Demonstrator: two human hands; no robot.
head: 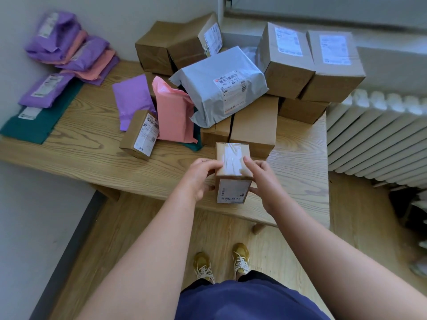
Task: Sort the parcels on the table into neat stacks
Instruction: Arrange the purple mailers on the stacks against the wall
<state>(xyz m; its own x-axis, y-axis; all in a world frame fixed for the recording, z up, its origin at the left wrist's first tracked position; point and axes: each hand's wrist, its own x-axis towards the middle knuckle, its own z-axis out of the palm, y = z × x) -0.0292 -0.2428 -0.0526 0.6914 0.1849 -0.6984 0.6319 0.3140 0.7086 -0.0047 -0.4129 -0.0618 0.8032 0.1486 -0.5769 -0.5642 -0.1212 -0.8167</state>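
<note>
- Your shoes (221, 262) stand on the wooden floor, on the near side of the taped box.
- Your left hand (198, 179) grips the left side of the taped box (232, 162), fingers curled round its top edge.
- Your right hand (263, 181) holds the box's right side, thumb on top and fingers down the side.
- The taped box stands upright at the front edge of the desk (92, 155), its label facing you; you cannot tell whether it rests on the wood.
- Just behind the taped box lie plain brown boxes (254, 123), side by side.
- Left of the taped box sits a small labelled box (141, 135), tilted, with a pink mailer (174, 116) and a purple mailer (132, 95) behind it.
- Beyond the taped box, a grey mailer (215, 86) lies on top of the brown boxes.
- Further back and right of the taped box are two tall labelled boxes (286, 58), touching each other.
- Far left of the taped box, a green mailer (39, 121) carries a purple one, and a pile of purple and pink mailers (74, 49) leans against the wall.
</note>
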